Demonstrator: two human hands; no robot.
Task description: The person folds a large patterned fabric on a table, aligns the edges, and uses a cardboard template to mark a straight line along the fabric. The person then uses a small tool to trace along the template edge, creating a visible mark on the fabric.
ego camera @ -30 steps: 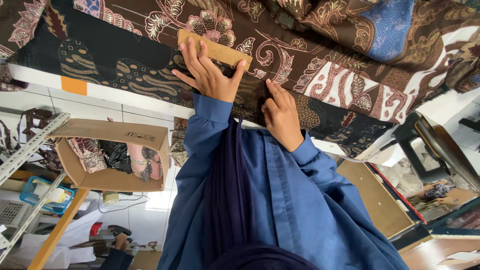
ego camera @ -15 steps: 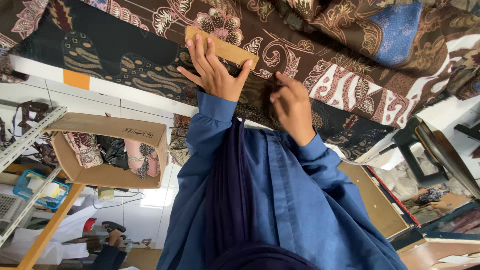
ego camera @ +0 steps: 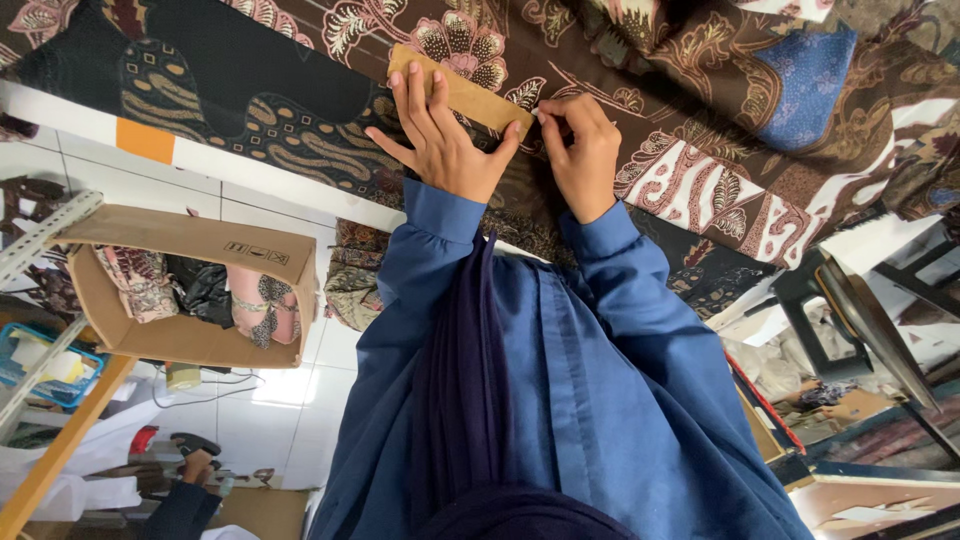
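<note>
Slid rightward over the patterned cloth (ego camera: pixel 250 90) since the earlier frame: cardboard strip (ego camera: pixel 470 92), long axis slanting far-left to near-right. Lay pressed under the left hand (ego camera: pixel 440 140), fingers spread flat. Touched at its right end by the right hand (ego camera: pixel 580 150), fingers pinched closed there.

My left hand (ego camera: pixel 440 140) covers the middle of the cardboard strip (ego camera: pixel 470 95); I can't tell what my right hand's (ego camera: pixel 580 150) fingertips pinch. The patterned cloth (ego camera: pixel 700 150) runs past the far edge.
</note>
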